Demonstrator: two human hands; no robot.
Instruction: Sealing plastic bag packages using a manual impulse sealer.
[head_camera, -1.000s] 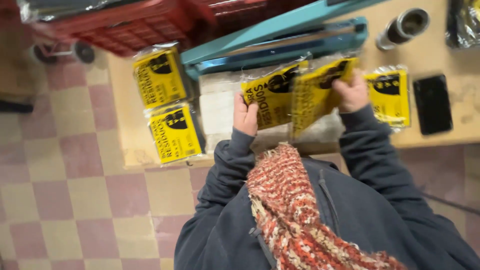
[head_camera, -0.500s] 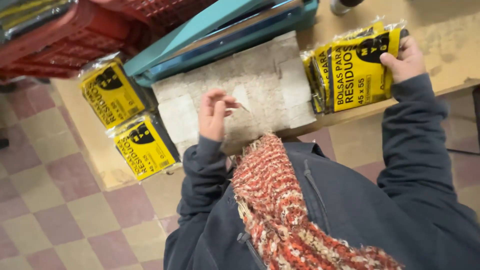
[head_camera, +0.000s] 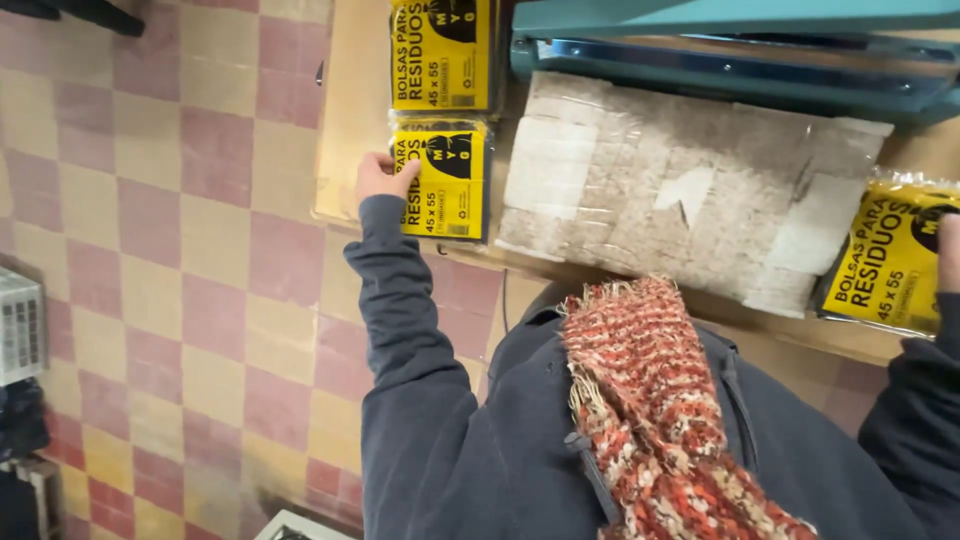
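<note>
- Your left hand has swung out from the middle of the bench and now pinches the left edge of the nearer yellow plastic-wrapped bag pack; another identical pack lies touching it on the far side.
- Your right hand keeps resting on the yellow stack at the right; finger state there cannot be told.
- The taped cardboard pad and teal sealer bar sit between, not blocking you.

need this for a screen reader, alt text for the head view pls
A person's left hand grips the edge of a yellow bag packet on a wooden table; the right hand rests on another yellow packet, a taped pad between them.
</note>
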